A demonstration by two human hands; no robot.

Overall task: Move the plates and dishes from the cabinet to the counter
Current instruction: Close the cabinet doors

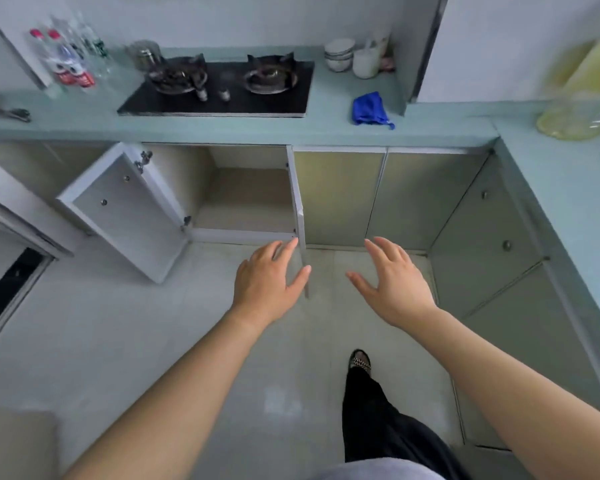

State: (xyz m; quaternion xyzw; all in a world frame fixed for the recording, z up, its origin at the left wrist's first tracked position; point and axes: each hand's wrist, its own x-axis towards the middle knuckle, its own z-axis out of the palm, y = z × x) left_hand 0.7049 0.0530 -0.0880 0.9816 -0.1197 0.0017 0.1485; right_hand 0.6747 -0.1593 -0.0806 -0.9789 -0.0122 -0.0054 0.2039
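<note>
The lower cabinet (246,199) under the stove stands with both doors swung out; its visible inside holds nothing I can see. The left door (125,209) hangs wide, the right door (300,223) points edge-on toward me. My left hand (269,282) hovers with fingers spread just beside that edge, apart from it. My right hand (392,282) is also spread and holds nothing, in front of the closed doors. A stack of white bowls (339,54) sits on the teal counter (222,128) at the back right of the stove.
A black two-burner gas stove (219,88), bottles (66,60) at the back left, a white cup (365,63), a blue cloth (369,109) and a yellowish jug (582,98) occupy the counter. Closed cabinets (413,199) run right. My leg and shoe (361,362) stand on the tiled floor.
</note>
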